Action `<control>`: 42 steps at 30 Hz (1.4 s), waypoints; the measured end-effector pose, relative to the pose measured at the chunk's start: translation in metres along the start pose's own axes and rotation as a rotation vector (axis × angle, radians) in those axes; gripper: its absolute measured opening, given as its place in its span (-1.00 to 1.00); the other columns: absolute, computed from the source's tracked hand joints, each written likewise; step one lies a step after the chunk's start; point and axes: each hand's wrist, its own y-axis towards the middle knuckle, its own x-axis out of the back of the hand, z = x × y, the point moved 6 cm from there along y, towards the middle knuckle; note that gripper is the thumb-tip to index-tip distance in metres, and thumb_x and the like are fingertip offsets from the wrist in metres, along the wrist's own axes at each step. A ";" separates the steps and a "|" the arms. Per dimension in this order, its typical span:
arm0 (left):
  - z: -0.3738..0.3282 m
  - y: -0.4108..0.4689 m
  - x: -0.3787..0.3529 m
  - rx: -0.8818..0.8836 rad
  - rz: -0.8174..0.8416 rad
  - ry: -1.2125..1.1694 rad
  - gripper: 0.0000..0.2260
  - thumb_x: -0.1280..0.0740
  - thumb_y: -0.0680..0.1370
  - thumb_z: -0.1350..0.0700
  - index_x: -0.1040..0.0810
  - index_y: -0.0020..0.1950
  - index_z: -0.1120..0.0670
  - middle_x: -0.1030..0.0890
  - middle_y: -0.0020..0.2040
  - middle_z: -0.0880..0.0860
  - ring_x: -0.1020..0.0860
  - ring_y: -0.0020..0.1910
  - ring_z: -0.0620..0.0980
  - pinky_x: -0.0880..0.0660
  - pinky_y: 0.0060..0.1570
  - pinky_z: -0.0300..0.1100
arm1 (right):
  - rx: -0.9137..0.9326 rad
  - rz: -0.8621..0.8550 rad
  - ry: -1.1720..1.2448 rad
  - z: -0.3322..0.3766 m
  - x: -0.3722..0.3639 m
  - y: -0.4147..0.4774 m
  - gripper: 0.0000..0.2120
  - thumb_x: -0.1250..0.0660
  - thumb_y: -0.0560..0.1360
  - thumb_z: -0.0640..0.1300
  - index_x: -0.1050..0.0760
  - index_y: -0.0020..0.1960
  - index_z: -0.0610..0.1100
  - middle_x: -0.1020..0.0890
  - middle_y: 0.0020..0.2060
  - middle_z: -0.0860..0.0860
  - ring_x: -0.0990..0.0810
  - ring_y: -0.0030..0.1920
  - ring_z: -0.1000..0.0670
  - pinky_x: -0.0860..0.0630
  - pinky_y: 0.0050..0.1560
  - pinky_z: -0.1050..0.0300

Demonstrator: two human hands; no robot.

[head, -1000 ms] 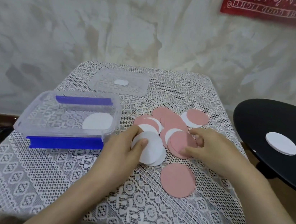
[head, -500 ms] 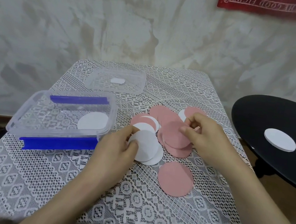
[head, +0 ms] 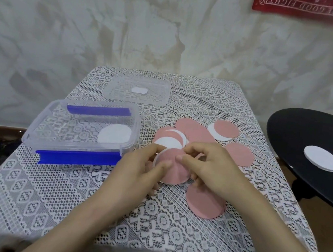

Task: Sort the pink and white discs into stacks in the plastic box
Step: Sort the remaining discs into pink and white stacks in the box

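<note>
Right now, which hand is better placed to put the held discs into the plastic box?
Probably the left hand: it grips the held discs and lies next to the plastic box, while the right hand pinches them from the far side.

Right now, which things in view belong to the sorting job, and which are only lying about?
Job: left hand, right hand, held discs, loose discs, box, white disc in the box.
Lying about: lid, black stool, white disc on the stool, red banner, lace cloth.
</note>
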 end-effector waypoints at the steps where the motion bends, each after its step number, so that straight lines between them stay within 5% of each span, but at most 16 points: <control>1: 0.003 0.000 0.001 0.015 0.004 0.002 -0.87 -0.29 0.64 0.03 -0.56 0.14 -0.16 -0.63 -0.31 0.09 -0.63 -0.37 0.00 -0.65 -0.29 0.00 | -0.005 0.011 -0.012 0.001 -0.001 0.001 -0.93 -0.45 0.55 -0.02 -0.67 -0.07 0.00 -0.64 -0.36 -0.10 -0.58 -0.51 -0.02 -0.54 -0.49 0.08; 7: 0.016 -0.004 0.012 0.083 -0.008 0.045 -0.80 -0.25 0.65 0.12 -0.55 0.13 -0.18 -0.59 -0.42 -0.03 -0.57 -0.45 -0.07 -0.45 -0.47 -0.25 | 0.055 -0.051 -0.316 0.007 0.003 0.006 -0.88 -0.40 0.55 0.08 -0.67 -0.07 0.07 -0.65 -0.29 0.15 -0.53 -0.31 0.19 -0.47 -0.19 0.11; 14: 0.023 -0.007 0.022 0.094 -0.013 0.066 -0.78 -0.25 0.63 0.13 -0.55 0.09 -0.20 -0.58 -0.44 -0.02 -0.54 -0.47 -0.06 -0.56 -0.36 -0.02 | -0.048 -0.007 -0.676 0.004 0.000 0.004 -0.55 -0.43 0.40 0.33 -0.48 0.14 0.11 -0.52 -0.10 0.16 -0.54 -0.06 0.04 -0.49 -0.07 0.03; 17: 0.025 -0.006 0.023 0.101 -0.018 0.060 -0.78 -0.26 0.62 0.11 -0.56 0.10 -0.22 -0.59 -0.43 -0.02 -0.54 -0.46 -0.03 -0.59 -0.29 0.10 | -0.038 -0.087 -0.645 0.005 -0.002 0.005 -0.59 -0.33 0.47 0.36 -0.46 0.12 0.07 -0.53 -0.10 0.16 -0.55 -0.06 0.02 -0.50 -0.06 0.01; 23: 0.022 -0.009 0.025 0.096 -0.034 0.094 -0.78 -0.25 0.62 0.12 -0.56 0.11 -0.20 -0.59 -0.43 -0.11 -0.55 -0.46 -0.08 -0.59 -0.34 0.01 | -0.032 -0.179 -0.678 0.008 -0.007 0.014 -0.64 -0.30 0.52 0.32 -0.45 0.01 0.02 -0.56 -0.11 0.09 -0.56 -0.08 -0.06 -0.51 -0.08 -0.03; 27: 0.023 -0.010 0.027 0.104 -0.040 0.092 -0.78 -0.25 0.61 0.14 -0.56 0.11 -0.18 -0.58 -0.44 -0.01 -0.55 -0.46 -0.01 -0.60 -0.31 0.12 | -0.094 -0.198 -0.648 0.004 -0.010 0.020 -0.67 -0.38 0.48 0.27 -0.45 -0.12 0.02 -0.55 -0.16 0.09 -0.55 -0.10 -0.06 -0.44 -0.17 0.00; 32: 0.022 -0.011 0.025 0.087 -0.043 0.129 -0.80 -0.26 0.62 0.10 -0.56 0.13 -0.18 -0.59 -0.42 -0.07 -0.56 -0.45 -0.07 -0.55 -0.32 -0.01 | -0.142 -0.216 -0.385 -0.001 0.001 0.019 -0.73 -0.43 0.51 0.05 -0.41 -0.22 -0.04 -0.54 -0.31 0.09 -0.51 -0.24 0.02 -0.35 -0.25 0.07; 37: 0.023 -0.015 0.022 0.073 -0.046 0.154 -0.80 -0.25 0.62 0.05 -0.54 0.17 -0.22 -0.56 -0.43 -0.18 -0.50 -0.47 -0.18 -0.45 -0.37 -0.15 | -0.060 -0.238 -0.074 -0.003 0.010 0.014 -0.96 -0.33 0.52 -0.03 -0.50 -0.07 0.03 -0.67 -0.23 0.03 -0.67 -0.18 -0.10 -0.61 -0.02 -0.16; 40: 0.022 -0.016 0.024 0.062 -0.058 0.158 -0.78 -0.23 0.63 0.07 -0.53 0.17 -0.23 -0.57 -0.43 -0.16 -0.49 -0.50 -0.13 -0.50 -0.41 0.00 | -0.008 -0.161 0.111 0.006 0.010 0.011 -0.94 -0.31 0.62 -0.23 -0.54 0.02 -0.11 -0.63 -0.38 0.09 -0.53 -0.44 0.07 -0.48 -0.36 0.17; 42: 0.021 -0.017 0.025 0.055 -0.068 0.155 -0.77 -0.19 0.66 0.06 -0.53 0.19 -0.23 -0.58 -0.41 -0.17 -0.50 -0.48 -0.12 -0.55 -0.35 0.07 | 0.006 -0.053 0.091 0.010 0.005 0.005 -0.96 -0.33 0.62 -0.25 -0.53 -0.01 -0.16 -0.59 -0.41 0.07 -0.47 -0.47 0.14 -0.38 -0.40 0.31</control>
